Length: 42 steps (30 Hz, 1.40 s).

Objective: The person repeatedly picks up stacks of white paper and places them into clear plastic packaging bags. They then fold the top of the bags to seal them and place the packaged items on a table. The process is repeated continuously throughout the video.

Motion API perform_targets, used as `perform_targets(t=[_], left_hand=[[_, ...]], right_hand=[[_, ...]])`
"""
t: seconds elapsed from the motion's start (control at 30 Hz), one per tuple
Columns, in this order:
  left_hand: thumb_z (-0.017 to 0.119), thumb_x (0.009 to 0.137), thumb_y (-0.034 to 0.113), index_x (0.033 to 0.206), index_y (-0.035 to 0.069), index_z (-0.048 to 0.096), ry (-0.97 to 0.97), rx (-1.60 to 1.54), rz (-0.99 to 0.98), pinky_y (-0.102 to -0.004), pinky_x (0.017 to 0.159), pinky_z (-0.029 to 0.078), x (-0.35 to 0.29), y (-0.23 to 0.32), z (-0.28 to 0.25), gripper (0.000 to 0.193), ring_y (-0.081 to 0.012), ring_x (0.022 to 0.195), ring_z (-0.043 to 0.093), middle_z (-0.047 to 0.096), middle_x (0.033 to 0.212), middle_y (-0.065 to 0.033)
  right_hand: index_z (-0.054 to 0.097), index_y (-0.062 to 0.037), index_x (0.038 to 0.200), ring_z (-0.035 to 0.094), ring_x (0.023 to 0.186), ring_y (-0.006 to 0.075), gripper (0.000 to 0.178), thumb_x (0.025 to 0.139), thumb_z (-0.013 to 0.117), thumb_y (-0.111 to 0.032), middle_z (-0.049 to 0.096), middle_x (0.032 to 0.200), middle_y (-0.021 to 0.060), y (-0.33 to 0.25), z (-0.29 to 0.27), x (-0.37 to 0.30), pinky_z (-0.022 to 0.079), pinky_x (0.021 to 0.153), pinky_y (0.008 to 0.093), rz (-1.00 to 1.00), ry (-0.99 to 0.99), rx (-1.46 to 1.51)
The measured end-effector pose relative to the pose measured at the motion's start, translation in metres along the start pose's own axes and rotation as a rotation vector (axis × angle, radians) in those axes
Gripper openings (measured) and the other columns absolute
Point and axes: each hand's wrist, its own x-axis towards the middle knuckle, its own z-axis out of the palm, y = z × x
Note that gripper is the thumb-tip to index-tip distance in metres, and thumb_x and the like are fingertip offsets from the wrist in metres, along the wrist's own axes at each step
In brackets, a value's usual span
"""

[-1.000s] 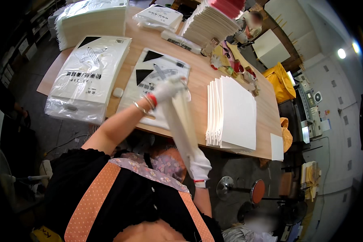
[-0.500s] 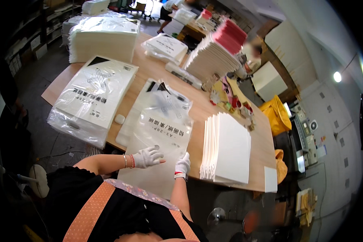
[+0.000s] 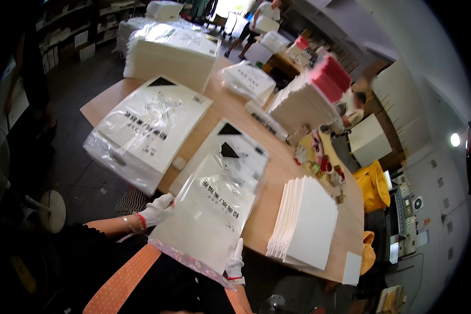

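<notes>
A clear printed plastic bag with white paper in it (image 3: pixel 203 226) slopes from the table to my apron. My left hand (image 3: pixel 158 210), in a white glove, is closed at the bag's left edge. My right hand (image 3: pixel 235 264), also gloved, grips the lower right edge, with one digit pointing up along it; its other fingers are partly hidden. Beneath the far part of the bag lies another printed package (image 3: pixel 246 140). To the left is a stack of printed, plastic-wrapped paper packs (image 3: pixel 146 123).
A stack of white sheets (image 3: pixel 310 225) stands on the wooden table (image 3: pixel 256 222) at right. Behind are a tall pink-and-white pile (image 3: pixel 306 102), a wrapped roll (image 3: pixel 267 119) and a cluttered yellow patch (image 3: pixel 322 154). A small white object (image 3: pixel 179 163) sits near the left packs. Other people are in the background.
My left hand has gone from open above the bag to its left edge and closed there. My right hand has moved lower along the right edge. The bag lies smoother, and the view has shifted.
</notes>
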Motion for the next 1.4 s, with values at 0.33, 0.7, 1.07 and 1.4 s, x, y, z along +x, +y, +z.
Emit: perform_targets(t=[0.33,0.7,1.07,1.4], left_hand=[[0.041,0.086,0.002,0.111,-0.002,0.049,-0.22,-0.12,0.213,-0.0317,0.068,0.052,-0.09,0.009,-0.021,0.027,-0.0238,0.082,0.063,0.06,0.084,-0.0081],[0.049,0.067,-0.008,0.072,0.002,0.05,0.045,-0.246,0.545,-0.0327,0.06,0.045,-0.028,0.073,-0.026,0.012,-0.0257,0.07,0.055,0.05,0.07,-0.01],[0.037,0.077,-0.007,0.076,0.006,0.047,0.861,-0.732,0.42,-0.0252,0.075,0.042,0.029,0.058,-0.173,0.016,-0.011,0.077,0.048,0.051,0.079,-0.0011],[0.047,0.09,0.024,0.096,0.01,0.053,1.191,-1.008,-0.235,-0.028,0.063,0.044,-0.063,-0.238,-0.132,0.017,-0.0115,0.07,0.05,0.051,0.079,0.0014]], right_hand=[[0.024,-0.005,0.14,0.056,0.1,0.0231,0.05,0.093,0.041,-0.012,0.052,0.121,0.0167,-0.02,0.013,-0.072,0.046,0.082,0.0347,0.127,-0.087,0.157],[0.05,-0.0071,0.114,0.06,0.083,0.0301,0.031,0.09,0.049,-0.027,0.059,0.104,0.0142,0.027,-0.004,-0.024,0.052,0.071,0.0444,0.696,-0.186,1.469],[0.054,-0.0026,0.102,0.055,0.066,0.0188,0.017,0.087,0.05,-0.009,0.056,0.082,0.0087,-0.227,0.124,0.093,0.049,0.063,0.0384,-0.086,-0.617,0.965],[0.043,-0.0046,0.125,0.062,0.07,0.0217,0.044,0.092,0.049,-0.032,0.061,0.093,0.0122,-0.166,0.197,0.039,0.054,0.063,0.036,0.194,-0.799,0.685]])
